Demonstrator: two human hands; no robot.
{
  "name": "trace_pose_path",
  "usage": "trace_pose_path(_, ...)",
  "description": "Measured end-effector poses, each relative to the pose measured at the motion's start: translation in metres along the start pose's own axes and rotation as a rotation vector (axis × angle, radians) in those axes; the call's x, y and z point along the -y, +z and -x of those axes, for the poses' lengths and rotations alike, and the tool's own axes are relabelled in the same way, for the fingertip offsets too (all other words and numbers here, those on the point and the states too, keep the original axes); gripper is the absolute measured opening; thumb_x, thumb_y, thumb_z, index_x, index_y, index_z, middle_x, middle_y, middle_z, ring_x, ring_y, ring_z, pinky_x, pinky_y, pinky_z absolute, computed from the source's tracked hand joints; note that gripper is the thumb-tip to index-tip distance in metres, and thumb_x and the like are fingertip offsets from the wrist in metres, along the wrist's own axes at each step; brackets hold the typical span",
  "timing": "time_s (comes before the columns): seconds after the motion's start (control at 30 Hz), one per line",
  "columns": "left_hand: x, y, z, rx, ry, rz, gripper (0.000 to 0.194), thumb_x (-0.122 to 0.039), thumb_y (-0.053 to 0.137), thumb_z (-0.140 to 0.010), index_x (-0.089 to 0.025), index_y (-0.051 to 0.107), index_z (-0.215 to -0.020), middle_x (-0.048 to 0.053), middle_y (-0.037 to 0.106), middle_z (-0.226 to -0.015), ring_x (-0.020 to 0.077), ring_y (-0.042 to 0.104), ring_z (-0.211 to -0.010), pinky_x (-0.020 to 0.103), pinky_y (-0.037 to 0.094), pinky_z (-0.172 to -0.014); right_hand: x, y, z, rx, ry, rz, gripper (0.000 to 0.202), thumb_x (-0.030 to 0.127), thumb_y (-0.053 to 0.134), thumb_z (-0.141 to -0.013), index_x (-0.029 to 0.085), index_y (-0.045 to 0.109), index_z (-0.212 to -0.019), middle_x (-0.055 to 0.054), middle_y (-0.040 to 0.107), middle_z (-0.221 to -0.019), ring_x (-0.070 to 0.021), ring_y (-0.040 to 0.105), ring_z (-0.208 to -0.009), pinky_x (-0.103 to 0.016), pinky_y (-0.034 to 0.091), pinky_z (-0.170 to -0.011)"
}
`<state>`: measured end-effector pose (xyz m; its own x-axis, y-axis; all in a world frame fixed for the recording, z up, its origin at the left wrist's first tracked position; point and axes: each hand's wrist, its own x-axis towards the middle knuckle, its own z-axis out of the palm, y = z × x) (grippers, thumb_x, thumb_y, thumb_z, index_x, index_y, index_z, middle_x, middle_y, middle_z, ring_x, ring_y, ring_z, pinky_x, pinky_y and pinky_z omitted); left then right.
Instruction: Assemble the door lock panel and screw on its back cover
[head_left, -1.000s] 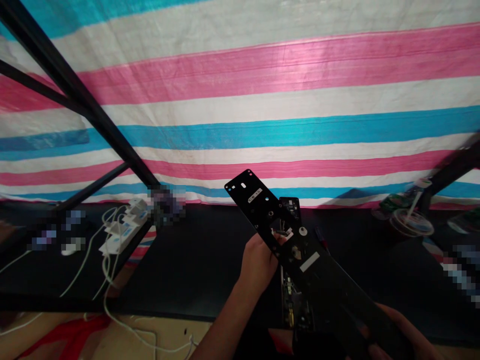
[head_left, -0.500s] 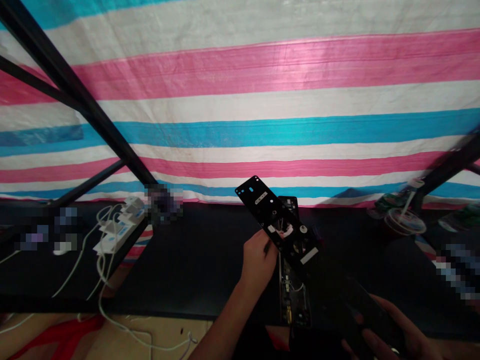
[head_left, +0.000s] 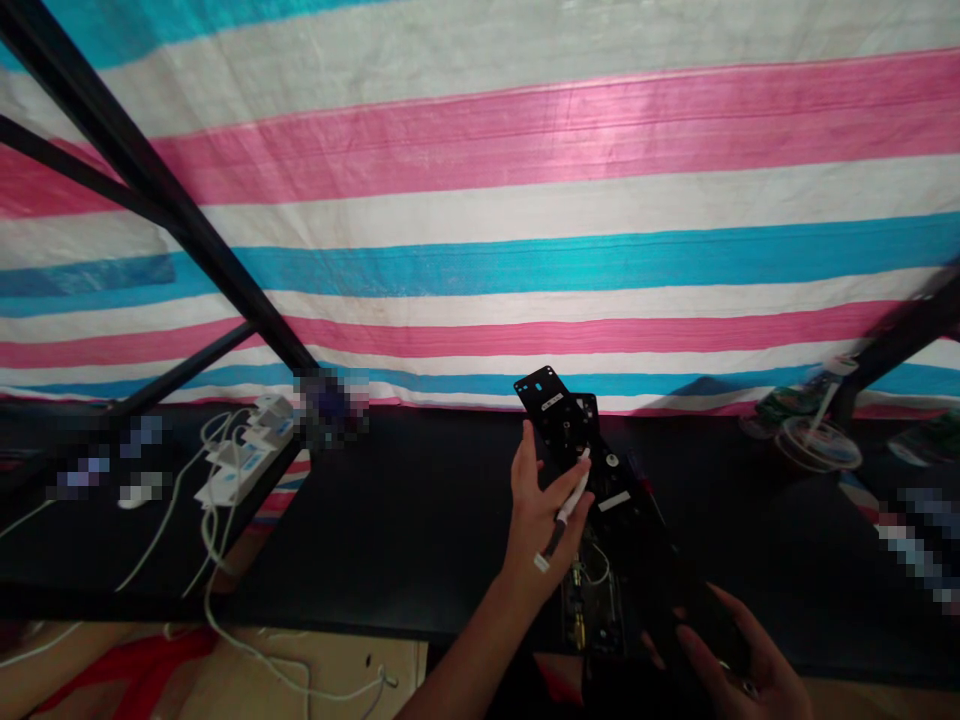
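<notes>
Seemingly midway through the work, at lower center, the left hand pinched a slim white-and-dark piece over a long, black perforated plate gripped by the right hand; beneath, a black wired casing lay open, apparently unjoined.

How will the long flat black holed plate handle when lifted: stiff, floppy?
Probably stiff: the plate looks straight, though the left hand may be steadying it. Likely to dip at its far end, since much of it extends past the right hand. Perhaps light: its far end looks thin and pierced.
</notes>
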<state>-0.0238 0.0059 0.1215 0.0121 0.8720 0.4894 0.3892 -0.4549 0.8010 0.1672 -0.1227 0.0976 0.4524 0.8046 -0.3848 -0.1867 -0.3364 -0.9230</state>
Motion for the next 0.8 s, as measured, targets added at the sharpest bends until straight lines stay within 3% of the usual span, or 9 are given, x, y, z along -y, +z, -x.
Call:
trace_pose_path(0.1,0.002,0.0,-0.006,0.022,0.077,-0.034,0.031,-0.021,0.057,-0.098,-0.026,0.071,-0.125,0.011,0.06,-0.147,0.028,0.053,-0.138,0.051,0.049,-0.111,-0.017,-0.006,-0.016,0.013,0.007,0.007,0.076,0.055,0.09,-0.055,0.021,0.061,-0.116,-0.01,0.081,-0.093,-0.0368,0.078,-0.087,-0.037,0.065,-0.067)
trace_pose_path(0.2,-0.003,-0.004,-0.011,0.063,0.119,0.041,0.031,-0.021,0.054,-0.1,-0.023,0.068,-0.127,0.01,0.074,-0.126,0.023,0.067,-0.121,0.046,0.054,-0.107,-0.029,-0.007,-0.024,-0.011,0.014,-0.001,0.078,0.056,0.09,-0.056,0.021,0.06,-0.119,-0.009,0.081,-0.09,-0.0369,0.078,-0.086,-0.04,0.065,-0.069)
trace_pose_path(0.33,-0.009,-0.001,-0.002,0.065,0.075,0.141,0.025,-0.023,0.058,-0.098,-0.021,0.072,-0.118,0.011,0.075,-0.125,0.0213,0.07,-0.112,0.039,0.058,-0.099,-0.04,0.002,-0.026,-0.018,-0.033,-0.005,0.074,0.06,0.085,-0.062,0.02,0.061,-0.12,-0.007,0.08,-0.089,-0.0351,0.078,-0.083,-0.042,0.065,-0.07)
trace_pose_path(0.53,-0.002,0.015,0.043,0.153,0.068,0.216,0.028,-0.018,0.058,-0.096,-0.023,0.072,-0.12,0.01,0.078,-0.115,0.0195,0.073,-0.098,0.034,0.063,-0.086,-0.057,0.029,-0.024,-0.123,-0.103,0.03,0.065,0.061,0.08,-0.069,0.018,0.062,-0.114,-0.008,0.079,-0.097,-0.032,0.076,-0.09,-0.038,0.063,-0.074)
trace_pose_path(0.67,0.012,0.012,0.072,0.349,0.093,0.211,0.046,-0.007,0.052,-0.093,-0.029,0.065,-0.132,0.008,0.072,-0.131,0.0224,0.067,-0.119,0.042,0.059,-0.099,-0.069,0.039,-0.026,-0.073,-0.104,-0.018,0.067,0.062,0.08,-0.07,0.018,0.061,-0.117,-0.008,0.078,-0.097,-0.0316,0.076,-0.087,-0.039,0.063,-0.075)
trace_pose_path(0.73,0.023,0.008,0.08,0.412,0.081,0.165,0.057,-0.006,0.051,-0.091,-0.031,0.056,-0.143,0.01,0.058,-0.15,0.0261,0.052,-0.14,0.05,0.05,-0.111,-0.073,0.04,-0.026,-0.063,-0.099,-0.011,0.066,0.062,0.079,-0.071,0.018,0.06,-0.117,-0.008,0.078,-0.096,-0.0313,0.076,-0.087,-0.039,0.063,-0.074)
trace_pose_path(0.8,0.036,0.008,0.084,0.361,-0.012,0.122,0.061,-0.009,0.051,-0.092,-0.031,0.049,-0.149,0.009,0.035,-0.165,0.0286,0.032,-0.153,0.057,0.036,-0.12,-0.076,0.04,-0.026,-0.079,-0.099,0.014,0.065,0.063,0.078,-0.072,0.018,0.061,-0.116,-0.007,0.078,-0.095,-0.0306,0.076,-0.087,-0.038,0.062,-0.075)
